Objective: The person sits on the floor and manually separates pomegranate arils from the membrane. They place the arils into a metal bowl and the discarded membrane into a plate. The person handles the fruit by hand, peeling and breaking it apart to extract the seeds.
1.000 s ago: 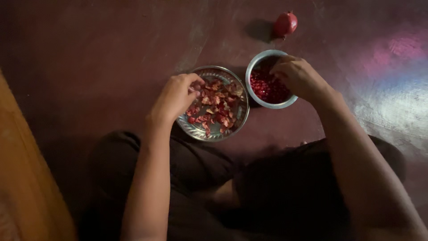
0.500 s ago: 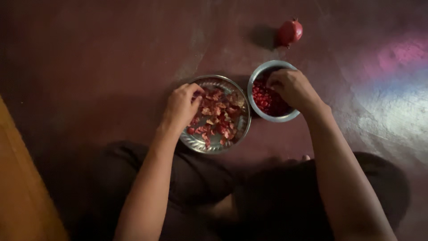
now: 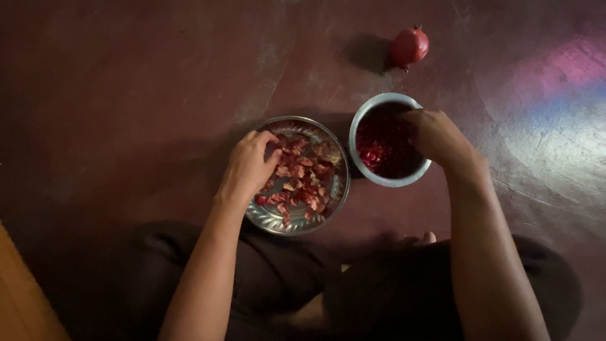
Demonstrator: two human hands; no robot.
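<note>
My left hand (image 3: 248,167) rests curled on the left rim of a round steel plate (image 3: 278,222), fingertips among the reddish pomegranate peel pieces (image 3: 303,180) lying on it. To the plate's right stands a steel bowl (image 3: 369,110) holding dark red pomegranate seeds (image 3: 379,148). My right hand (image 3: 442,137) sits at the bowl's right rim, fingers closed over the edge. A whole red pomegranate (image 3: 409,46) lies on the floor beyond the bowl, untouched.
Everything sits on a dark reddish floor (image 3: 158,76) in dim light. My crossed legs in dark clothing (image 3: 353,284) fill the near side, right below the plate. A wooden edge (image 3: 19,303) shows at the bottom left.
My right hand has slid from over the seeds to the bowl's right rim. The left hand stays at the plate's left edge. The view has tilted, shifting everything lower.
</note>
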